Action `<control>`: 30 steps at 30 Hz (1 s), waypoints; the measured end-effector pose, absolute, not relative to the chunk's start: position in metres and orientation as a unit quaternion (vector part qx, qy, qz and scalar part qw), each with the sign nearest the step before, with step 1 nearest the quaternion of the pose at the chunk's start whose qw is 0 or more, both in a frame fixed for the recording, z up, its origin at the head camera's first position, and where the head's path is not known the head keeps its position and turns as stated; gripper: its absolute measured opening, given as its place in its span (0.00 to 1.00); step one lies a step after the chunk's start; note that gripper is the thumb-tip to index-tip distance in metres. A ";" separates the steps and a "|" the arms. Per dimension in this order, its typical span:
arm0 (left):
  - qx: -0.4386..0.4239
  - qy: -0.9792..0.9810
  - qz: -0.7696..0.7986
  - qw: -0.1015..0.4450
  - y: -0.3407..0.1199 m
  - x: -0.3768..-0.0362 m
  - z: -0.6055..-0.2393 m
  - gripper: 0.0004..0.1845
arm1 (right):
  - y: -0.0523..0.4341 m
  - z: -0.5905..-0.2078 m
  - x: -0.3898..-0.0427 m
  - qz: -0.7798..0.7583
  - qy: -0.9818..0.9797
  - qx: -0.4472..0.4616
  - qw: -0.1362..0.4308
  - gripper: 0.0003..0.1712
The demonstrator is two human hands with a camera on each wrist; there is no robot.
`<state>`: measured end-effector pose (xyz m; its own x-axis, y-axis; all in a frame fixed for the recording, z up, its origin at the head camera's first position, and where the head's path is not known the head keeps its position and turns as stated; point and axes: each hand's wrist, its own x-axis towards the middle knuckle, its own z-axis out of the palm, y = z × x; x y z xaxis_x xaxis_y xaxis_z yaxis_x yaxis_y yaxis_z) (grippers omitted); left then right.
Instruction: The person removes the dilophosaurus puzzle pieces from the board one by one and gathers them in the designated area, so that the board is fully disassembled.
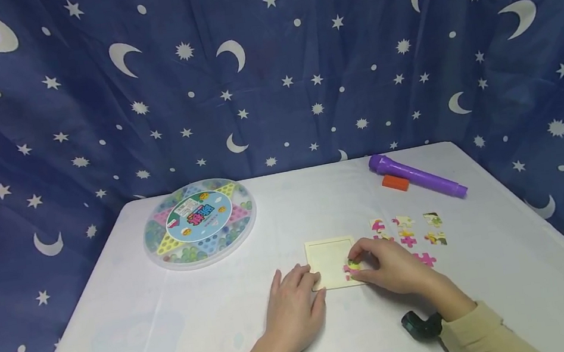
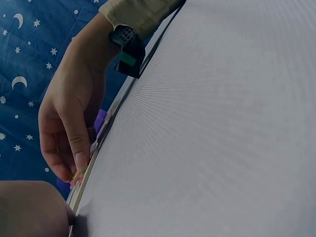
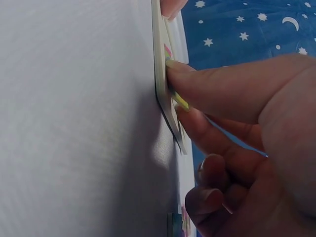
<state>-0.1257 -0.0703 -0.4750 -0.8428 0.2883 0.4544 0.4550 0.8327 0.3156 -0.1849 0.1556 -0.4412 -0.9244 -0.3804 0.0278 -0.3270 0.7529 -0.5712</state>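
A cream square puzzle tray [image 1: 330,256] lies on the white table [image 1: 174,335]. My right hand [image 1: 364,265] pinches a pink and yellow puzzle piece [image 1: 352,266] at the tray's near right corner. In the right wrist view, the fingertips [image 3: 173,66] press this piece [image 3: 180,101] against the tray [image 3: 162,74]. My left hand [image 1: 299,283] lies flat on the table, fingers straight, its fingertips touching the tray's near left corner. The left wrist view shows the right hand [image 2: 69,123] holding the piece [image 2: 76,175] at the tray's edge.
Several loose puzzle pieces [image 1: 409,233] lie just right of the tray. Behind them are a purple torch-like stick [image 1: 417,176] and a small orange block [image 1: 395,183]. A round clear game box [image 1: 199,222] sits at the back left. A star-patterned blue curtain surrounds the table.
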 end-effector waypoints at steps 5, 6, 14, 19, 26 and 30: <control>-0.195 -0.937 -0.210 0.199 -0.070 -0.125 -0.475 0.15 | 0.155 -0.442 -0.185 -0.312 0.928 -0.200 0.039 0.18; -0.196 -0.937 -0.210 0.201 -0.071 -0.125 -0.475 0.15 | 0.155 -0.442 -0.185 -0.315 0.926 -0.202 0.038 0.18; -0.202 -0.931 -0.215 0.215 -0.069 -0.126 -0.476 0.14 | 0.161 -0.442 -0.185 -0.327 0.922 -0.202 0.048 0.12; -0.204 -0.931 -0.212 0.218 -0.069 -0.126 -0.476 0.14 | 0.167 -0.441 -0.184 -0.336 0.917 -0.211 0.049 0.06; -0.201 -0.931 -0.212 0.218 -0.069 -0.126 -0.476 0.14 | 0.185 -0.431 -0.181 -0.352 0.918 -0.179 0.039 0.07; -0.199 -0.932 -0.211 0.218 -0.070 -0.126 -0.478 0.14 | 0.200 -0.429 -0.181 -0.357 0.920 -0.156 0.032 0.10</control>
<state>-0.1262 -0.0699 -0.4775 -0.8256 0.2781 0.4909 0.4626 0.8318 0.3069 -0.1806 0.2003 -0.4292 -0.9490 -0.3110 0.0522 -0.2647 0.6958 -0.6676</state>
